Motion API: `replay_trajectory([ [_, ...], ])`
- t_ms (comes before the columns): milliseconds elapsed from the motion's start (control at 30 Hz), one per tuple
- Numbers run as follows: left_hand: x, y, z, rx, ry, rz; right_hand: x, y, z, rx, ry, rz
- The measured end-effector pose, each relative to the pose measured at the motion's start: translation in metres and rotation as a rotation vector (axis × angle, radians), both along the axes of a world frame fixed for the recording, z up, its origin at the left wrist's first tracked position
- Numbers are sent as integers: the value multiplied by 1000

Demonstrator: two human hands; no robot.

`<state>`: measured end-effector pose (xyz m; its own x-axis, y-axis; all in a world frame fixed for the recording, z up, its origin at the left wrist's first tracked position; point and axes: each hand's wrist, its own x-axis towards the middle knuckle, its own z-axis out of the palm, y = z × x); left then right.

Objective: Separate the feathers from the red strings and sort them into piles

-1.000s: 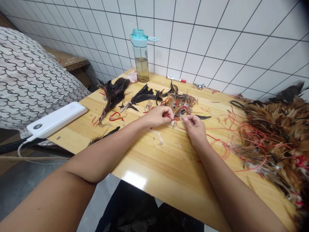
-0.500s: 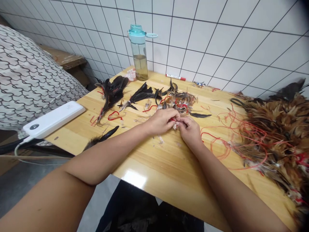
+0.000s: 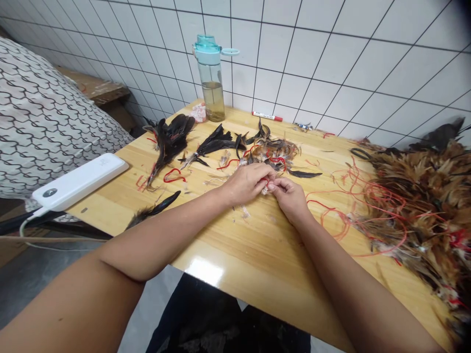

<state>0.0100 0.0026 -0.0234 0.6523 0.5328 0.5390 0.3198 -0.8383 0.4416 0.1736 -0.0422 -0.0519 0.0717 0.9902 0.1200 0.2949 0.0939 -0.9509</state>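
Over the middle of the table, my left hand (image 3: pixel 251 181) is closed around the pale, tied end of a feather bundle (image 3: pixel 265 189). Red string shows at that end, between the two hands. My right hand (image 3: pixel 290 194) meets the left one, its thumb and forefinger pinching the red string (image 3: pixel 270 182) close to the bundle. The fingers partly hide the grip. Just beyond the hands lie brown and black feathers (image 3: pixel 289 151) with red string among them; whether they belong to the held bundle, I cannot tell.
Black feather bunches (image 3: pixel 172 139) lie at the left, near a water bottle (image 3: pixel 213 93) and a red-capped marker (image 3: pixel 267 116). A white power bank (image 3: pixel 81 181) with a cable sits at the left edge. Loose red thread (image 3: pixel 346 220) trails beside a large brown feather pile (image 3: pixel 423 206) at right.
My right fingers have shifted slightly against the left hand at the tied end, where more red string shows. The view has moved a little; the other things lie as before.
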Motion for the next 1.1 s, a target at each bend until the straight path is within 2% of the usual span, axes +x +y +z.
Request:
replay_trajectory([
  [133,-1,1,2,-64,-23,11,0,1,-1,-84,158,-16],
  [267,-2,1,1,-54,0,-1,1,3,-2,-85,264,-10],
  [433,-3,2,-1,11,29,-14,2,5,-3,-29,220,39],
  [667,-3,1,1,56,71,-25,3,7,-6,44,97,18],
  [1100,-5,6,-3,42,25,-6,2,4,1,-66,258,21],
])
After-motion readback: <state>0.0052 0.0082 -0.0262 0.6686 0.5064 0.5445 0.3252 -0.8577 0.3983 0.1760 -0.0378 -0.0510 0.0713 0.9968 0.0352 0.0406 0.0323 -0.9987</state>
